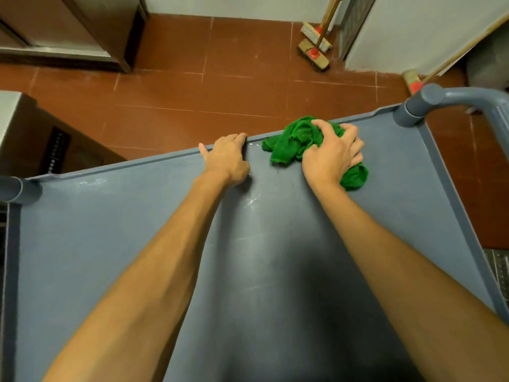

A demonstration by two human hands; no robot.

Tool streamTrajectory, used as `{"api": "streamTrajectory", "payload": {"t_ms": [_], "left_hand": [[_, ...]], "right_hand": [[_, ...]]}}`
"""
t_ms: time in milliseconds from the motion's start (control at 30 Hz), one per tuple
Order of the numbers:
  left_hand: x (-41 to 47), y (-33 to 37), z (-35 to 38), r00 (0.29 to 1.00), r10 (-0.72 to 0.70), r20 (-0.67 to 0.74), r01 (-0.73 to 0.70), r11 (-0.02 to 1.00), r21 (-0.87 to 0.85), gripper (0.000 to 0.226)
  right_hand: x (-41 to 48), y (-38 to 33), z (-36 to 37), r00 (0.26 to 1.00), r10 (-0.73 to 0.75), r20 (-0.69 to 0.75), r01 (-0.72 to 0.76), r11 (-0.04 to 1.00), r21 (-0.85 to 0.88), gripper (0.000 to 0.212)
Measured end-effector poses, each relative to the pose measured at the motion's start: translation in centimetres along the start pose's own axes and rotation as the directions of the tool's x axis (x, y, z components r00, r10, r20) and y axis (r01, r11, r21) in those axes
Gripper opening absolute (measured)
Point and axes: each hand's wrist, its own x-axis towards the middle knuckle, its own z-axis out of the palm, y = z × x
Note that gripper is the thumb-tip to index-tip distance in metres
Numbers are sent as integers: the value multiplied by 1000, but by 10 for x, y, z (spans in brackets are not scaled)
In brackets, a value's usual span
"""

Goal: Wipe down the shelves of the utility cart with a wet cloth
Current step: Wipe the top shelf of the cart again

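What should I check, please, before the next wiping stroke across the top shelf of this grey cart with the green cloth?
1. Grip: the right hand grips the crumpled green cloth on the shelf: ok.
2. Steadying: the left hand holds the raised far rim of the grey plastic top shelf: ok.
3. Shelf wiped clean: not ok, whitish smears show near its middle.
4. Cloth wet enough: cannot tell.
5. Lower shelves' condition: cannot tell, they are hidden beneath the top shelf.
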Motion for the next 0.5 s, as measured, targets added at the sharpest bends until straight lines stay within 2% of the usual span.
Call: {"api": "streamTrajectory", "payload": {"t_ms": [100, 267, 400, 500], "left_hand": [[-2, -1, 3, 1000, 9, -14, -10, 1000, -29, 57], [2, -3, 2, 1000, 12, 14, -11, 998, -62, 9], [-3, -2, -3, 999, -32, 13, 33, 986, -164, 22], [-10, -3, -2, 1000, -12, -24, 5, 970, -243, 32]], "right_hand": [[-11, -29, 14, 1000, -5, 29, 4, 1000, 11, 42], [-54, -57, 34, 981, -193, 17, 192, 981, 17, 49], [-45, -46, 35, 949, -301, 91, 301, 953, 22, 45], [-47, -34, 31, 894, -441, 86, 436, 897, 72, 33]]}}
